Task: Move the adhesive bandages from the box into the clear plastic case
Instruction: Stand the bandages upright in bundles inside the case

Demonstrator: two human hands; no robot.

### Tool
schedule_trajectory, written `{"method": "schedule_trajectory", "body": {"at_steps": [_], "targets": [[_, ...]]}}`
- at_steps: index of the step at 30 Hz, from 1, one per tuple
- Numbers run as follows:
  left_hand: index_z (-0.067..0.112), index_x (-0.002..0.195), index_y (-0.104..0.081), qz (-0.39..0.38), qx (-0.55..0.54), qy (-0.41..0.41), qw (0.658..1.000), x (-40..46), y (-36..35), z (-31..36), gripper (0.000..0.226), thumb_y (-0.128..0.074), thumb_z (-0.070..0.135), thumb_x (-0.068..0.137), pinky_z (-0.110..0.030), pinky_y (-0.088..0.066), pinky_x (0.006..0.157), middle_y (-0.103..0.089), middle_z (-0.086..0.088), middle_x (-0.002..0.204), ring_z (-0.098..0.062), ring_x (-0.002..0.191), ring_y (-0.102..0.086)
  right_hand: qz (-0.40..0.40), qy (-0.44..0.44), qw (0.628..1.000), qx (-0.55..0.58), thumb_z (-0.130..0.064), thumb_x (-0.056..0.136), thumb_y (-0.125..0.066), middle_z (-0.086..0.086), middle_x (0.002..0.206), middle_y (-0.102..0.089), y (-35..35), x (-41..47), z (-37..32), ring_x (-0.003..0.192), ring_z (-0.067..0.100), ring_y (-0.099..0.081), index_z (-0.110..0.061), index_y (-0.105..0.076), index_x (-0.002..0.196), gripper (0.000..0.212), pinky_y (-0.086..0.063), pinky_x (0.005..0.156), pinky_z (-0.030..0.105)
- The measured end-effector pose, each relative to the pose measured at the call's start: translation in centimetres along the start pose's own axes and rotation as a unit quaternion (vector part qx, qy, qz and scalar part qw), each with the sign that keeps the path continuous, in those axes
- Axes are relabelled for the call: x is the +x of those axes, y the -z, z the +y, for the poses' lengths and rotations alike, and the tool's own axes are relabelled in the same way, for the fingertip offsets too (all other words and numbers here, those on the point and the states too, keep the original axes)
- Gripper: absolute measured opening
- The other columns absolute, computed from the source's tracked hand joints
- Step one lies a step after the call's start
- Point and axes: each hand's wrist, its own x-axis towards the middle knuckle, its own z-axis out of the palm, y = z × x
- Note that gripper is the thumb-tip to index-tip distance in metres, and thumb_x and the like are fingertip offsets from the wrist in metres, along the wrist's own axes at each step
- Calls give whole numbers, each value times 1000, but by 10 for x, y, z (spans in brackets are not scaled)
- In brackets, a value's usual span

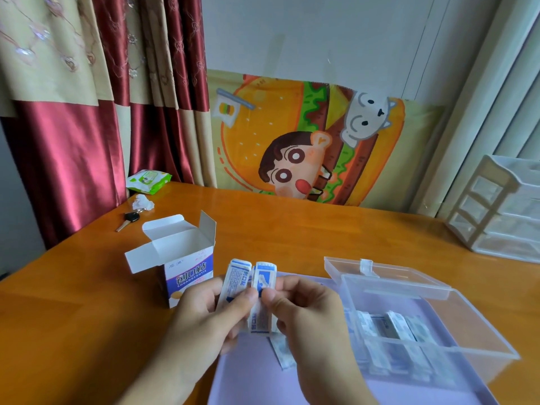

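Note:
The white and purple bandage box stands upright at centre left with its top flaps open. My left hand and my right hand both pinch a small bunch of wrapped adhesive bandages in front of the box, above the table. One more wrapped bandage lies on the lilac mat beneath my hands. To the right, the clear plastic case sits open with its lid tipped back. Several bandages stand inside it.
A lilac mat covers the near part of the orange wooden table. A key, a crumpled tissue and a wipes pack lie at the far left. A clear drawer unit stands at the right edge.

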Motion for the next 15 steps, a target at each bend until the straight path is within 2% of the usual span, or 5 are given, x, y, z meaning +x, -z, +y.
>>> {"method": "schedule_trajectory", "body": {"at_steps": [4,6,10,13,15], "targets": [[15,89,-78,-15,16,10,1000,-1,-3,0,16,-72,30,87,-26,-28,44,-43,-6,62,-14,54,-37,26,3,995,96,3,94,-68,14,69,-60,-1,1,1,51,19,-45,1,-70,86,8,-37,44,26],[11,81,-73,6,5,18,1000,1,-1,-1,30,-77,39,89,-27,-27,45,-46,-8,65,-15,55,-40,28,10,993,115,3,95,-65,18,72,-62,-1,0,0,57,23,-53,8,-63,90,7,-43,46,28],[11,96,-76,31,-21,16,999,5,3,-3,51,-72,59,77,-32,-39,45,-58,-11,72,-20,58,-53,3,8,990,140,9,94,-61,24,86,-75,-3,-5,-7,73,31,-74,5,-58,89,7,-54,53,30],[16,97,-78,20,13,-17,1000,4,2,-4,48,-72,59,75,-36,-45,49,-64,-10,72,-22,63,-59,-17,9,997,77,5,89,-70,23,80,-74,-7,-6,-3,71,31,-72,6,-57,83,13,-51,50,32],[19,88,-75,31,49,-38,998,2,4,-5,46,-70,62,73,-36,-45,51,-63,-9,69,-22,62,-57,-14,28,999,-14,-5,85,-76,19,72,-71,-8,-6,4,64,25,-65,4,-61,80,18,-49,49,32]]}}
